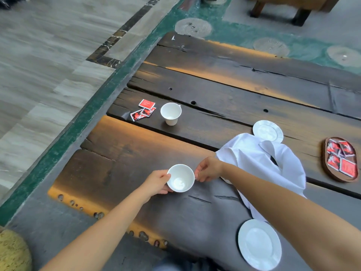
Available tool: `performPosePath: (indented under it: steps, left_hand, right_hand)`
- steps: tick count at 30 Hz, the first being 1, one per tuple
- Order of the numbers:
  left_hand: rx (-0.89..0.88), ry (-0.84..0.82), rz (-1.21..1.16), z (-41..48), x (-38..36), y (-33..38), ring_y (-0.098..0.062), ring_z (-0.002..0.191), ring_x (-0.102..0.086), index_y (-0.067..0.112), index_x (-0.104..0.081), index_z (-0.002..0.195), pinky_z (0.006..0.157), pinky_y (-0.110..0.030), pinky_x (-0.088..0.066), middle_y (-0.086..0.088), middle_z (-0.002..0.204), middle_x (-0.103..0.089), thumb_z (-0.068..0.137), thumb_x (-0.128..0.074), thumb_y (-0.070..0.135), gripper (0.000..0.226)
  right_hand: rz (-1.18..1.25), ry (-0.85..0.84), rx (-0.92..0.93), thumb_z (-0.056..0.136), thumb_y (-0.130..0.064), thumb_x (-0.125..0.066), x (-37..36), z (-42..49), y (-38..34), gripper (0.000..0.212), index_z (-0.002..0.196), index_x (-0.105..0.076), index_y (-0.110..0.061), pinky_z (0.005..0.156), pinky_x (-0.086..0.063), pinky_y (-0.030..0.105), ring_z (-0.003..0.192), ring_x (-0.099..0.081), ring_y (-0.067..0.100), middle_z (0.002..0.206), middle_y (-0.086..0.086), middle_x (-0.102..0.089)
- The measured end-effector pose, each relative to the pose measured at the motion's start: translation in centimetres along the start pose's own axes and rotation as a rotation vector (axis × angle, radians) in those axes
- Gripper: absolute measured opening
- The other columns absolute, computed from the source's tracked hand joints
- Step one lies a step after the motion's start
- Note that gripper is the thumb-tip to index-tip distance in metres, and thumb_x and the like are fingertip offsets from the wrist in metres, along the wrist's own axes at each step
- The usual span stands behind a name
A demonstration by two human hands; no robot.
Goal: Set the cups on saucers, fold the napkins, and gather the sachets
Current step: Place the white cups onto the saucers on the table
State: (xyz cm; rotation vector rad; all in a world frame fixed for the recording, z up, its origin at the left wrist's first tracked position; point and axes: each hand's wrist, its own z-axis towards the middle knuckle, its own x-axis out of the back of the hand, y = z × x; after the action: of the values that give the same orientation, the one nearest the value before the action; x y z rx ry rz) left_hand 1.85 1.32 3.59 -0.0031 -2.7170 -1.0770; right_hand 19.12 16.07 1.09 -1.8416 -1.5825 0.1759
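A white cup stands on the dark wooden table near the front. My left hand grips its left rim and my right hand pinches its right side, where the handle is hidden. A second white cup stands farther back beside three loose red sachets. One white saucer lies at the front right, another saucer sits behind a crumpled white napkin. A small wooden tray at the right holds several red sachets.
The table's left edge drops to a green-bordered stone floor. A wooden bench leg stands beyond the table's far side. Something yellow and rounded sits at the bottom left corner.
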Motion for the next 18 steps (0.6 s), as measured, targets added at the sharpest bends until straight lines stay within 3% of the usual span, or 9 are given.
performPosePath:
  steps: [5, 10, 14, 18]
  left_hand:
    - [-0.046, -0.100, 0.118, -1.3, -2.4, 1.8, -0.011, 0.078, -0.067, 0.017, -0.054, 0.128, 0.069, -0.019, -0.053, -0.009, 0.108, -0.065, 0.099, -0.037, 0.019, 0.033]
    - [-0.096, -0.199, 0.198, -2.9, -7.3, 2.5, -0.005, 0.076, -0.066, 0.021, -0.056, 0.125, 0.075, -0.020, -0.053, -0.004, 0.105, -0.066, 0.099, -0.037, 0.019, 0.032]
    - [-0.099, -0.306, 0.247, -4.0, -12.0, 2.1, -0.004, 0.071, -0.065, 0.022, -0.056, 0.126, 0.072, -0.018, -0.052, -0.004, 0.100, -0.065, 0.099, -0.037, 0.018, 0.033]
    - [-0.080, -0.401, 0.298, -4.8, -16.4, 1.4, -0.007, 0.074, -0.063, 0.023, -0.055, 0.127, 0.073, -0.020, -0.052, -0.003, 0.100, -0.064, 0.098, -0.037, 0.017, 0.034]
  right_hand:
    - [0.073, -0.014, 0.028, 0.080, -0.014, -0.072, 0.7, -4.0, 3.0, 0.009, 0.087, -0.067, -0.016, 0.082, -0.055, 0.029, 0.072, -0.065, 0.011, 0.086, 0.010, -0.069]
    - [0.072, 0.008, -0.002, 0.078, -0.012, -0.072, 1.4, -8.7, 7.2, 0.009, 0.084, -0.067, -0.017, 0.065, -0.054, 0.018, 0.056, -0.062, 0.004, 0.072, 0.003, -0.066]
    - [0.069, -0.066, -0.069, 0.080, -0.011, -0.071, 1.2, -12.4, 11.6, 0.012, 0.085, -0.065, -0.020, 0.072, -0.055, 0.021, 0.062, -0.063, 0.004, 0.071, -0.003, -0.067]
    - [0.105, -0.063, -0.129, 0.079, -0.008, -0.068, 0.6, -15.6, 16.1, 0.019, 0.092, -0.065, -0.021, 0.067, -0.053, 0.017, 0.065, -0.062, 0.005, 0.073, -0.006, -0.068]
